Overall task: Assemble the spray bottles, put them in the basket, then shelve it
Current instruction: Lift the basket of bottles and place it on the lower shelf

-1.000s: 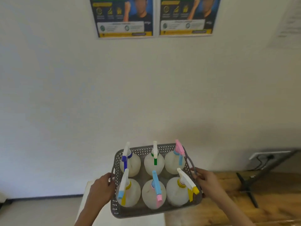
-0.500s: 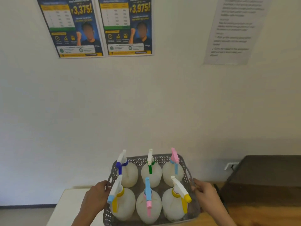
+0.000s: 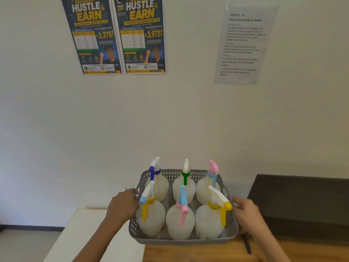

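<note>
A grey perforated basket (image 3: 181, 241) is held up in front of a white wall. It carries several white spray bottles in two rows, all upright with trigger heads on. The back row has a dark blue head (image 3: 154, 170), a green one (image 3: 185, 173) and a pink and light blue one (image 3: 213, 170). In the front row stand a yellow-triggered bottle (image 3: 149, 216), a pink-triggered bottle (image 3: 180, 220) and another yellow one (image 3: 213, 218). My left hand (image 3: 123, 206) grips the basket's left handle. My right hand (image 3: 245, 214) grips the right side.
Below the basket lies a wooden surface (image 3: 207, 252), with a white table (image 3: 90, 233) to the left. A dark flat surface (image 3: 302, 201) sits at the right. Two posters (image 3: 115, 35) and a printed sheet (image 3: 243, 44) hang on the wall.
The view has swung up and to the right: the posters slid down and left, and the dark surface came in at the right. Both hands keep holding the basket.
</note>
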